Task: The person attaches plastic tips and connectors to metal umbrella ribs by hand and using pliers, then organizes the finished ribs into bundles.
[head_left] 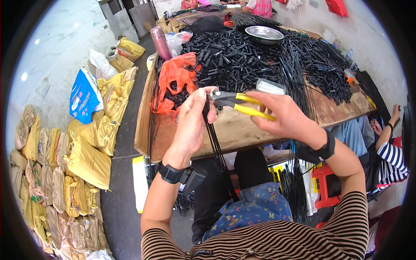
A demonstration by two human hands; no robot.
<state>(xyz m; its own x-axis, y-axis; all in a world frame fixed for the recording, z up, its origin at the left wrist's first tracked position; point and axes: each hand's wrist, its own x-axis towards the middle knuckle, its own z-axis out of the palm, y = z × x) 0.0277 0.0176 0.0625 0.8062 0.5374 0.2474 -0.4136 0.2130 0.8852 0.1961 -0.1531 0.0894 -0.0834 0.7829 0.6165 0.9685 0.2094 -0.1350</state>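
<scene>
The person's left grip (193, 113) is closed on a bundle of thin black rods (214, 143), whose upper ends stand near the thumb and forefinger while the lengths hang down over the counter's near edge and slant across the lap between the knees. The right grip (284, 115) is wrapped round a pair of yellow-handled pliers (249, 110), the two handles spread apart and the metal nose pointing left to the left fingertips; whether it bites on a rod is too small to tell. A black band with a boxy device (182, 175) circles the left wrist, and another black band (328, 145) the right. Beneath the hands lies the wooden counter (333, 108), with a crumpled orange-red plastic bag (178, 74) of dark parts just left of the left grip and a pink bottle (160, 43) behind it. A wide heap of short black tubular pieces (238, 60) covers the middle, a round metal bowl (264, 34) resting on top and a clear rectangular container (271, 86) at its near side. Yellow sacks (89, 162) are piled by the left wall; at the right is another person's striped sleeve (392, 158).
</scene>
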